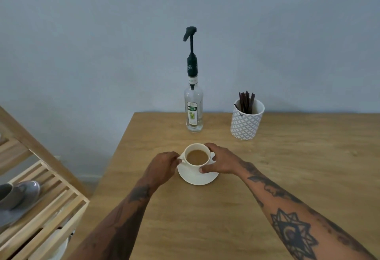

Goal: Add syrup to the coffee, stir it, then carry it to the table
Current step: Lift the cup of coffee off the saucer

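two hands meet at one white coffee cup [197, 154], which stands on its white saucer [197, 175] near the left front part of the wooden table [267, 187]. the cup holds light brown coffee, its surface level and below the rim. my left hand [162, 167] lies at the cup's left side, its fingers [174, 157] curled together and pinching the small handle that points left. my right hand [221, 161] wraps the cup's right side; its fingers are spread, some curving over the far rim, the thumb [205, 169] resting low at the near side just above the saucer. both forearms, tattooed, reach in from the lower edge of the view.

behind the cup, near the wall, stands a clear glass syrup bottle [193, 111], upright, with a white and green label and a dark pump dispenser [190, 39] raised on its long stem, spout facing left. the bottle stands apart from the cup. to the right of the bottle, a white patterned holder [246, 123] contains a bundle of dark stirrers [246, 101] leaning upright. left of the table, a slatted wooden rack [47, 198] bears a grey shoe [20, 193].
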